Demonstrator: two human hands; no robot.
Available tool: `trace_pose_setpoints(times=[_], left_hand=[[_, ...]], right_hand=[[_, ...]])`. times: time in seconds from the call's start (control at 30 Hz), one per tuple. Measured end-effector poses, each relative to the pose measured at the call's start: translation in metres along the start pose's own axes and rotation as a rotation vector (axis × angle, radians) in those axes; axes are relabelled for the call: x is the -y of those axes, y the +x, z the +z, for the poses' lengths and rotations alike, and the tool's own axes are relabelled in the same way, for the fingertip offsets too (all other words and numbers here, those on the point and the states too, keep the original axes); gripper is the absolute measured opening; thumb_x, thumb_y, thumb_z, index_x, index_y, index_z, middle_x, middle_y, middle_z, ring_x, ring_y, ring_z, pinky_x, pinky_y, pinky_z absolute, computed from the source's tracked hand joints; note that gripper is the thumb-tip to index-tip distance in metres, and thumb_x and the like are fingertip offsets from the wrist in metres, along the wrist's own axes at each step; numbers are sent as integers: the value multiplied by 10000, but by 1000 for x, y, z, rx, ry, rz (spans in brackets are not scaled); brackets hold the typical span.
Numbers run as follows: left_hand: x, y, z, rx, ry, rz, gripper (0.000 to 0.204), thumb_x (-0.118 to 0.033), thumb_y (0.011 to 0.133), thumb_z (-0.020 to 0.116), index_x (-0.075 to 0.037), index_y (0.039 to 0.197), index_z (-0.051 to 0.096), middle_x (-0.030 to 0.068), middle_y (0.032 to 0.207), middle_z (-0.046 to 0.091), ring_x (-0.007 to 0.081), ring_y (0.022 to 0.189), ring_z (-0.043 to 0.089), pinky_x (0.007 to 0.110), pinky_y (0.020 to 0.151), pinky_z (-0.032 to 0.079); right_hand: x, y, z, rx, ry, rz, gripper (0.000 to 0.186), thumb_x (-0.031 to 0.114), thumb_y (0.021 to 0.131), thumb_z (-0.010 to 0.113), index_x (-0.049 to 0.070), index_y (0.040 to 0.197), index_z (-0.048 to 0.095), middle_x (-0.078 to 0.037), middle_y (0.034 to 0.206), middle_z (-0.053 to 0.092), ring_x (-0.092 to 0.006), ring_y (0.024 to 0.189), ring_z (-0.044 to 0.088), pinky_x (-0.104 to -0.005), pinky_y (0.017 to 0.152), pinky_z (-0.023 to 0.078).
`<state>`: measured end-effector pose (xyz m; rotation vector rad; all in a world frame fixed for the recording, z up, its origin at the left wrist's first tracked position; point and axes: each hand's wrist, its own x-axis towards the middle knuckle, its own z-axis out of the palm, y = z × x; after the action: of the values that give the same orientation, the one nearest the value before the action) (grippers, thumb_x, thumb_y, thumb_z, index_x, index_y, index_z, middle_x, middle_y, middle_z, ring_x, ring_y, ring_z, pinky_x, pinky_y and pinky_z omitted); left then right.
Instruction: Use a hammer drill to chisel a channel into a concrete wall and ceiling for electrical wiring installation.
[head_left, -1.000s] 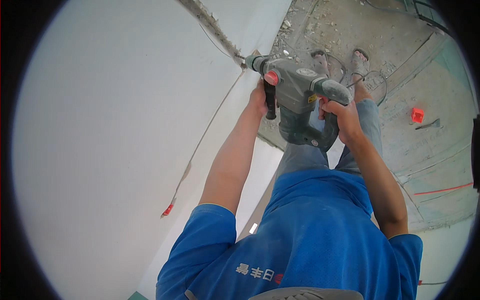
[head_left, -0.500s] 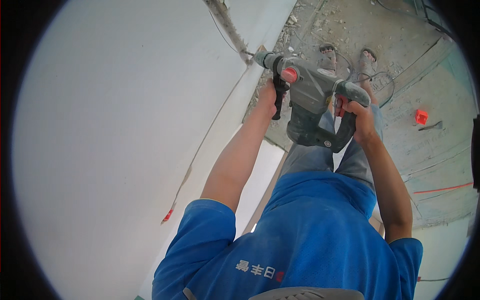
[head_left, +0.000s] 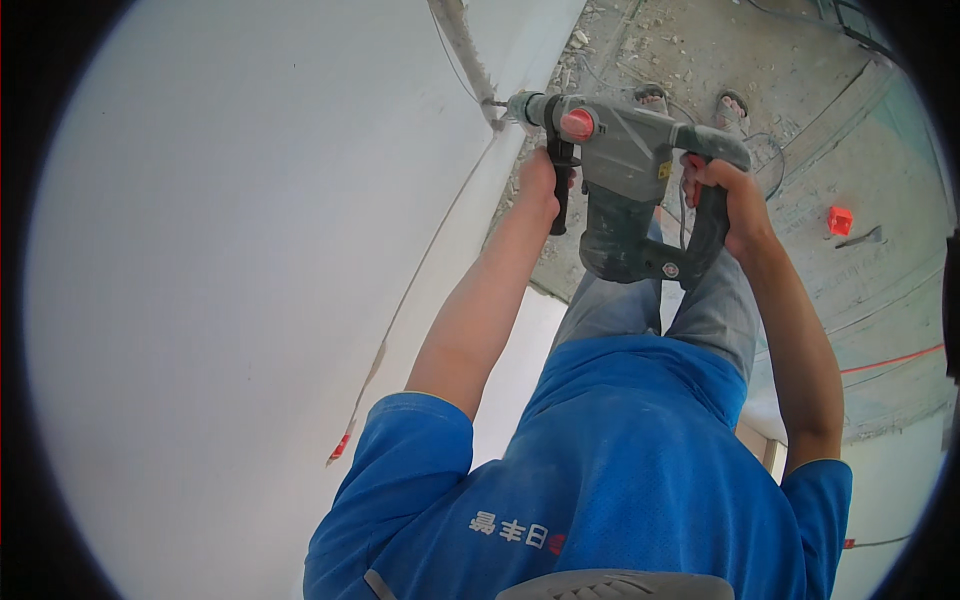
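Note:
A dusty grey-green rotary hammer drill point(head_left: 625, 150) is held across in front of me, its bit pointing left at the white wall point(head_left: 250, 250). The bit meets the lower end of a rough groove point(head_left: 463, 45) cut in that wall; whether its tip is inside the wall I cannot tell. My left hand point(head_left: 540, 187) is closed round the black side handle point(head_left: 560, 195) near the chuck. At the back of the drill, my right hand point(head_left: 735, 200) wraps the rear grip, fingers at the red trigger.
Rubble point(head_left: 660, 45) lies along the wall's foot. A grey cable point(head_left: 775, 165) loops on the floor by my sandalled feet point(head_left: 733, 108). To the right lie a red box point(head_left: 840, 221) and a flat chisel bit point(head_left: 863, 238). A thin wire point(head_left: 420, 265) runs along the wall.
The drill's rear end has swung slightly up and to the right, so the drill sits more level across the view. Both hands stay on their grips.

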<state>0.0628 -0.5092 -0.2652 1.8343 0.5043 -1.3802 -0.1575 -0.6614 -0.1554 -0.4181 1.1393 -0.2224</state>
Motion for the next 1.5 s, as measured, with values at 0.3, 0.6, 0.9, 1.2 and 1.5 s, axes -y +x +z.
trace_pose_setpoints(times=[0.3,0.6,0.9,1.2,1.5], left_hand=[[-16,-45,17,-104,64,77,357,-296,914,358,-13,813,550,134,624,575,242,486,562,379,455,454],[-20,-41,16,-121,117,59,393,-315,909,359,-15,768,570,132,601,581,240,461,562,375,447,456],[-6,-30,19,-220,-74,93,342,-333,913,383,-61,861,583,120,679,601,230,515,588,378,454,456],[-6,-18,19,-198,-100,113,357,-367,887,411,-50,881,574,127,716,597,251,558,606,383,495,500],[-37,-16,28,-215,-169,10,241,-304,860,468,-88,876,575,82,801,601,228,723,593,358,661,474]], right_hand=[[49,0,1,72,25,127,205,97,755,540,-30,904,603,-47,738,553,-147,650,531,-273,612,443],[34,-4,-6,26,31,162,148,97,752,560,-5,851,601,-59,726,560,-158,639,540,-287,620,443],[45,-1,11,-9,-21,110,135,80,730,593,-21,814,627,-69,681,575,-161,594,533,-281,584,424],[64,6,40,-20,-225,145,207,145,749,554,-18,859,619,-69,691,560,-145,621,511,-272,621,413],[89,70,49,12,-267,122,194,164,773,548,-5,859,589,-71,693,584,-124,599,531,-257,592,443]])
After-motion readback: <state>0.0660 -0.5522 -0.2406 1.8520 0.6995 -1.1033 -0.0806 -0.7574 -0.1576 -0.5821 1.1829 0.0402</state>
